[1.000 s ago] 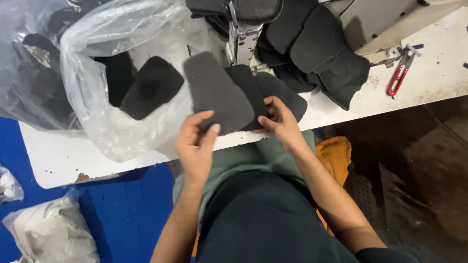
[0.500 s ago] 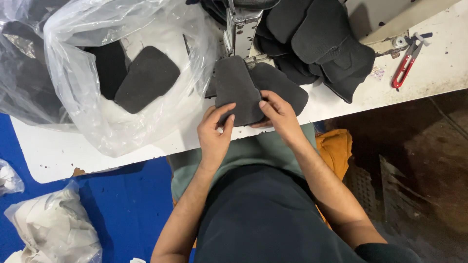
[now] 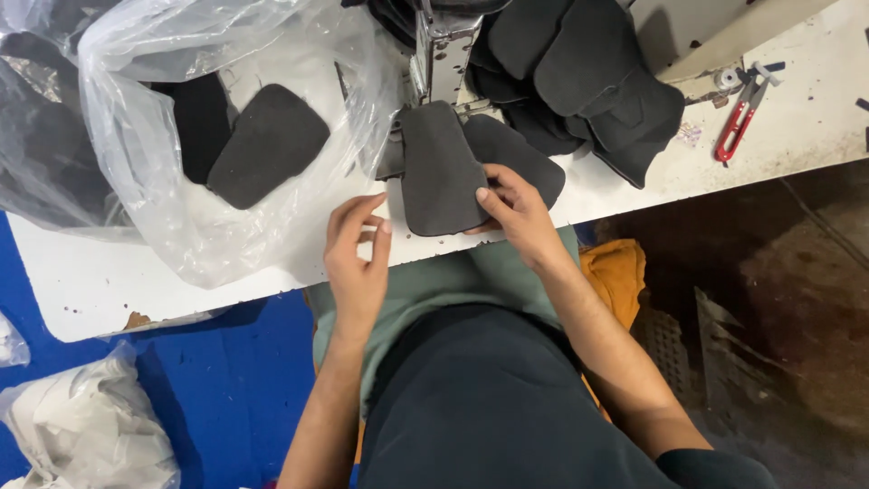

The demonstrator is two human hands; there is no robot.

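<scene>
A dark grey tongue-shaped fabric piece (image 3: pixel 441 167) lies on the white table (image 3: pixel 109 281) with its far end under the sewing machine head (image 3: pixel 444 45). My right hand (image 3: pixel 516 213) holds its near right edge, thumb on top. A second dark piece (image 3: pixel 520 158) lies partly beneath it to the right. My left hand (image 3: pixel 358 258) hovers just left of the piece with fingers spread, touching nothing.
A clear plastic bag (image 3: pixel 208 136) at left holds more dark pieces (image 3: pixel 267 145). A heap of sewn dark pieces (image 3: pixel 588 72) lies behind the machine. Red-handled snips (image 3: pixel 735 127) rest at the table's right. A white bag (image 3: pixel 81 435) sits on the blue floor.
The dark piece has slid farther under the machine head. My left hand has let go of it and drawn back to the left, fingers apart. My right hand stays on the piece.
</scene>
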